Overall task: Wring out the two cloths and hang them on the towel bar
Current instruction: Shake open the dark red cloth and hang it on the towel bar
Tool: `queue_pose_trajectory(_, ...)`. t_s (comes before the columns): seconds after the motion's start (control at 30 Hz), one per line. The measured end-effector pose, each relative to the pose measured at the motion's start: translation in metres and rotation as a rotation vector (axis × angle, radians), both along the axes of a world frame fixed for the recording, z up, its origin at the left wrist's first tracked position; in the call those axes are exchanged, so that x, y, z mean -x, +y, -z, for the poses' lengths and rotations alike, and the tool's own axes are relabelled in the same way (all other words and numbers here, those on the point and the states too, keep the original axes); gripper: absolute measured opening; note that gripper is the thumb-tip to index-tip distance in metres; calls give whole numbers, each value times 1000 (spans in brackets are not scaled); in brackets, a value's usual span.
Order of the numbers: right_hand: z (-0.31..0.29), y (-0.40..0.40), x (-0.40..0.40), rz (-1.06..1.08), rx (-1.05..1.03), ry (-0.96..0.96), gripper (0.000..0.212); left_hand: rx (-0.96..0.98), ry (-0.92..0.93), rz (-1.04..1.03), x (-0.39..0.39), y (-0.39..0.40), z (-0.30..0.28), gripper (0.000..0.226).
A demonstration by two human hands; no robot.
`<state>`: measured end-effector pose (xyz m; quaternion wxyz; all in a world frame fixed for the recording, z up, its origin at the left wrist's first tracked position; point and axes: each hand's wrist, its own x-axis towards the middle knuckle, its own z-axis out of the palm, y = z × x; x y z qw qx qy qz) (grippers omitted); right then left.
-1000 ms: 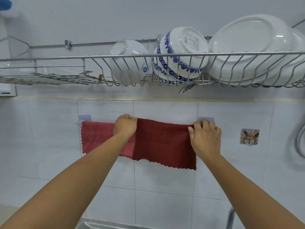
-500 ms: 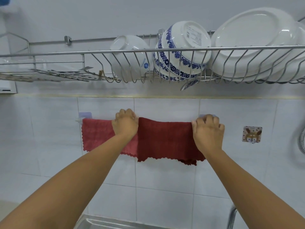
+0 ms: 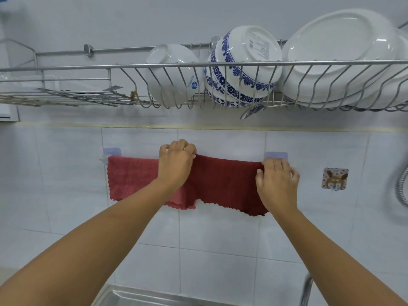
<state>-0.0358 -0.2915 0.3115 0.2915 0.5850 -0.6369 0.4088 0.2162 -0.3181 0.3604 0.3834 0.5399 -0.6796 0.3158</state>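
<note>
With both cloths already draped over the towel bar (image 3: 103, 158), what remains appears to be final straightening. The lighter red cloth (image 3: 132, 177) hangs on the left half, the dark red cloth (image 3: 225, 182) on the right, their edges overlapping beneath the left forearm. The left hand (image 3: 176, 161) is curled over the top fold at the dark cloth's left end, fingers closed on the fabric; the right hand (image 3: 277, 181) pinches its right edge just below the lilac bar mount (image 3: 276, 155). Both cloths look soft, limp and light (probably damp, so somewhat clingy), and the dark one's scalloped lower hem hangs unevenly. Grip at the top corners near the bar and draw outward to flatten it; pulling downward could drag it off.
</note>
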Motion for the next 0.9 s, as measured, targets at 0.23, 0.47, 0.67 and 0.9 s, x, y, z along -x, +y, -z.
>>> queue_pose_trajectory(0.23,-6,5,-4,-32,-14,-71,27,-334,33,-107,3,-2,-10,34)
queue_pose_trajectory(0.47,-9,10,-10,21,-41,19,35,-328,20,-131,-6,-1,-10,32)
queue_pose_trajectory(0.67,-1,13,-15,55,-72,72,39,-123,-138,76,12,13,11,36)
queue_pose_trajectory(0.9,0,14,-12,107,-225,223,58,-375,-202,-20,16,20,38,58)
